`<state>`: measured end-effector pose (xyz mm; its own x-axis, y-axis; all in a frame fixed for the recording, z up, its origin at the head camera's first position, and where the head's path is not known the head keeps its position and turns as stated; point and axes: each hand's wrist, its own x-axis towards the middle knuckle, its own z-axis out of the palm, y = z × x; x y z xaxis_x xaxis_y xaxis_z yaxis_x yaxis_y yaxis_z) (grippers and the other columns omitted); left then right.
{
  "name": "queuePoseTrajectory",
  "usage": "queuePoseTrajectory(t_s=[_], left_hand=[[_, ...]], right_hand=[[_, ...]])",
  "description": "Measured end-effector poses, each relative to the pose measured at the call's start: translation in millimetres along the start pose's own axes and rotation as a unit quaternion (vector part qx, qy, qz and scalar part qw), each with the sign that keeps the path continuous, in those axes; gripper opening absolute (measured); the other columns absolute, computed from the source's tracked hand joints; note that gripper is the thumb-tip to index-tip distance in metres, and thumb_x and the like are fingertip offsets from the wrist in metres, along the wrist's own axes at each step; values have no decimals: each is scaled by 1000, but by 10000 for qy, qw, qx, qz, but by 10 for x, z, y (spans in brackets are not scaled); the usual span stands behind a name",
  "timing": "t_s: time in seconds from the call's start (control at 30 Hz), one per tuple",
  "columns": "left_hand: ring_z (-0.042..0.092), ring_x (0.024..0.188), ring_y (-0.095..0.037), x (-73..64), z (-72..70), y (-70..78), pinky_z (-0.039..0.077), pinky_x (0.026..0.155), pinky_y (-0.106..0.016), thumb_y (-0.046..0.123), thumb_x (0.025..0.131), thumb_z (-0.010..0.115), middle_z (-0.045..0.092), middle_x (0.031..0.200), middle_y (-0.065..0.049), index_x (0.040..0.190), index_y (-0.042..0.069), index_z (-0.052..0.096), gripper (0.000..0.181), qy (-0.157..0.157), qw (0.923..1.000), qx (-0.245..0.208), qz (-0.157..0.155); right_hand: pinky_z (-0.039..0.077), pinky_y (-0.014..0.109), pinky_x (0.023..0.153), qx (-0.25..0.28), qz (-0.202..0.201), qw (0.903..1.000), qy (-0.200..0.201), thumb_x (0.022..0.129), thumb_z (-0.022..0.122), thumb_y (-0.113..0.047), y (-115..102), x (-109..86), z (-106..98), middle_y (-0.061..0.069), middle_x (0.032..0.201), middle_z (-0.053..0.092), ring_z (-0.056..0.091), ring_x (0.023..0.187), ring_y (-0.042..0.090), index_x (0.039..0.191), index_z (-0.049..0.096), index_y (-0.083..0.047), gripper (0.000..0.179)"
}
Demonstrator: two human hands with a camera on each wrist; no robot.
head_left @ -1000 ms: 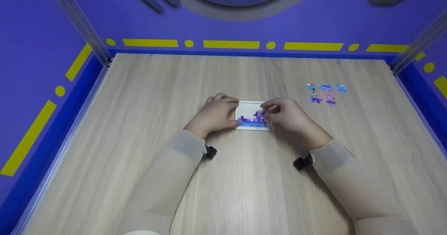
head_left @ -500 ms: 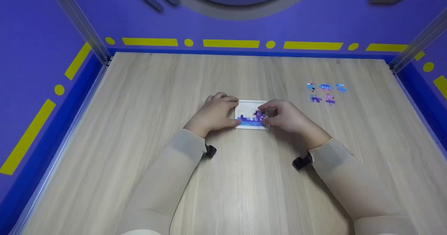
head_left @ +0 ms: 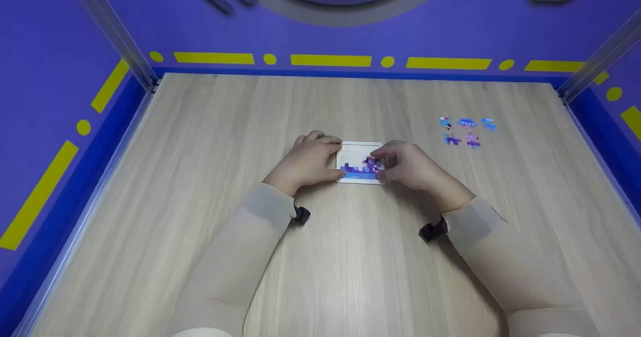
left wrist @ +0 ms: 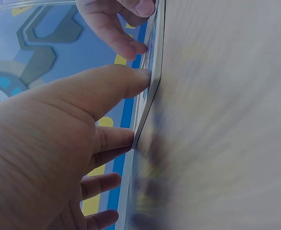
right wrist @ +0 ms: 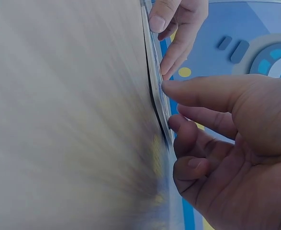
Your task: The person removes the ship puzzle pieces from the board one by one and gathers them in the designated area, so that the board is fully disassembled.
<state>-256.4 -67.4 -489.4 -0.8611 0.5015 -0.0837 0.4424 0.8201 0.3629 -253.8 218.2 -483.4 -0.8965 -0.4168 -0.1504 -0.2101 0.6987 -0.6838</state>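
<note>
In the head view a small white-framed jigsaw puzzle tray lies mid-table, with blue and purple pieces along its lower part and up its right side. My left hand steadies its left side. The thumb rests on the lower left corner and straight fingers touch the upper left corner, as the left wrist view also shows. At the right side, my right hand has thumb and index finger round a purple puzzle piece inside the tray. Its other fingers are curled in the right wrist view.
Several loose puzzle pieces lie in two rows on the wooden table, to the right of and beyond the tray. Blue-purple panels with yellow marks enclose the table at the back and sides. Each wrist carries a black camera mount.
My right thumb and index finger have moved slightly left and down over the puzzle piece. The left hand stays at the tray's left side. The head view has shifted slightly.
</note>
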Motion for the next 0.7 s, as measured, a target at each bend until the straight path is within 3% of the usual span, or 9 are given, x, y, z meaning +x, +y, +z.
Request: queuePoseTrajectory(t_s=[0.23,0.7], left_hand=[[43,165,-32,10,2,-7,34,133,-58,52,103,78,57,173,-1,162,12,64,72,57,9999,-8,93],[42,165,-32,8,6,-12,33,134,-57,53,103,78,56,174,0,162,13,63,73,38,10000,-9,21]], right_hand=[[50,37,88,-124,-70,9999,73,90,89,-7,19,0,8,15,122,70,61,105,28,141,78,-3,52],[51,41,94,-318,58,9994,-142,98,84,-10,1,-5,22,16,136,66,59,113,29,149,75,-7,51]])
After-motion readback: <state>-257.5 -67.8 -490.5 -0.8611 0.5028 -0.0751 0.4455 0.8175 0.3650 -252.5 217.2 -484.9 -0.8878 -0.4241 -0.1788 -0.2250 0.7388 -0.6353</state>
